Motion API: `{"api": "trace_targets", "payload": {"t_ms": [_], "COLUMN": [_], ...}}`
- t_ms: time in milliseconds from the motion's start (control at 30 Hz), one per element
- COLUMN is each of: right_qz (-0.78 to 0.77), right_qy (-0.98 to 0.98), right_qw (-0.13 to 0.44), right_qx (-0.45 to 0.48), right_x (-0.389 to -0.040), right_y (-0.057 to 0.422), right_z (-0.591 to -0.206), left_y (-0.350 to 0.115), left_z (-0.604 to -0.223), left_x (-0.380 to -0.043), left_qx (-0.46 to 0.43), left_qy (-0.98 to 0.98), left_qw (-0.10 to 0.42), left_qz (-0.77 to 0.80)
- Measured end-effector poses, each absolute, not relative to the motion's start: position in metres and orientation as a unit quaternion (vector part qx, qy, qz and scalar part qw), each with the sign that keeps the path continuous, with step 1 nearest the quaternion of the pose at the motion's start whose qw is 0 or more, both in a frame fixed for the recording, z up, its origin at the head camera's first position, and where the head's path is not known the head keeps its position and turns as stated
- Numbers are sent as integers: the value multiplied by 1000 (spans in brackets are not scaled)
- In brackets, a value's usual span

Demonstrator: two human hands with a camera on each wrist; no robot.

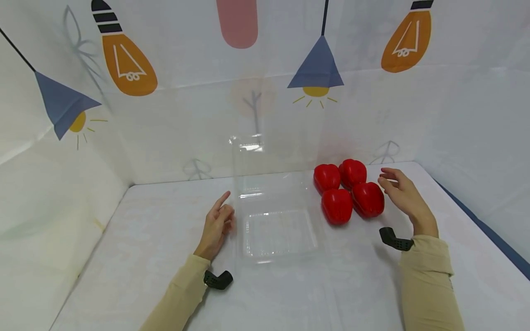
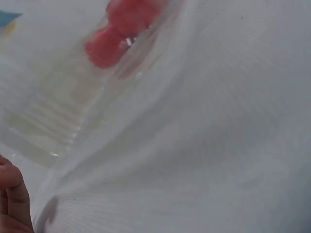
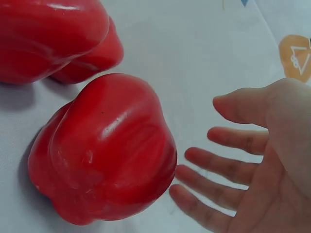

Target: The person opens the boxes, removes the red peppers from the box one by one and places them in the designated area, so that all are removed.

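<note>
A clear plastic box (image 1: 281, 234) lies in the middle of the white table in the head view, its see-through lid (image 1: 248, 161) apparently raised at the back. My left hand (image 1: 216, 227) is at the box's left side with the index finger stretched out and the others loosely bent. Whether it touches the box, I cannot tell. Several red bell peppers sit close together right of the box. My right hand (image 1: 402, 195) hovers beside the nearest right pepper (image 1: 368, 199). In the right wrist view its spread fingers (image 3: 221, 160) point at that pepper (image 3: 109, 150), holding nothing.
Two more peppers, a front one (image 1: 337, 206) and a back left one (image 1: 326, 178), stand nearest the box. A white sheet printed with lamps and bulbs (image 1: 130, 69) hangs behind the table (image 1: 165, 257). Dark wrist cameras (image 1: 218, 279) are strapped over both sleeves.
</note>
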State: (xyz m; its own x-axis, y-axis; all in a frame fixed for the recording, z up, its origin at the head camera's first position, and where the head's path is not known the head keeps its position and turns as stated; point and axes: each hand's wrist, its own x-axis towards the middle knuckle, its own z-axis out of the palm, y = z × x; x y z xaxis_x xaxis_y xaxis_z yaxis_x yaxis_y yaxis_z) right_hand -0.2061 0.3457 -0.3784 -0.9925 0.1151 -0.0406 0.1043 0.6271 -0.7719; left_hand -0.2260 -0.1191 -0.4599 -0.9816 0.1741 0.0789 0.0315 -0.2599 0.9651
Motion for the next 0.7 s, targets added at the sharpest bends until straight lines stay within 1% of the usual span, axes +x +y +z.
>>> {"api": "trace_targets", "payload": {"t_ms": [133,333,567,700], "right_qz": [414,411,413,412], "right_qy": [-908,-909,-909,-910], "right_qw": [39,59,57,46], "right_qx": [-49,-29,-12,-3], "right_x": [-208,-210,-215,-217], "right_y": [342,335,325,316], "right_z": [-376,-373,-374,-374], "left_y": [-120,-119,-119,-120], "left_z": [-460,-460,-461,-459], "left_x": [-229,-232,-236,-239], "left_qx": [63,67,62,57], "left_qy": [615,628,666,722], "left_qw": [7,-2,-14,-21], "left_qz": [786,775,743,689]}}
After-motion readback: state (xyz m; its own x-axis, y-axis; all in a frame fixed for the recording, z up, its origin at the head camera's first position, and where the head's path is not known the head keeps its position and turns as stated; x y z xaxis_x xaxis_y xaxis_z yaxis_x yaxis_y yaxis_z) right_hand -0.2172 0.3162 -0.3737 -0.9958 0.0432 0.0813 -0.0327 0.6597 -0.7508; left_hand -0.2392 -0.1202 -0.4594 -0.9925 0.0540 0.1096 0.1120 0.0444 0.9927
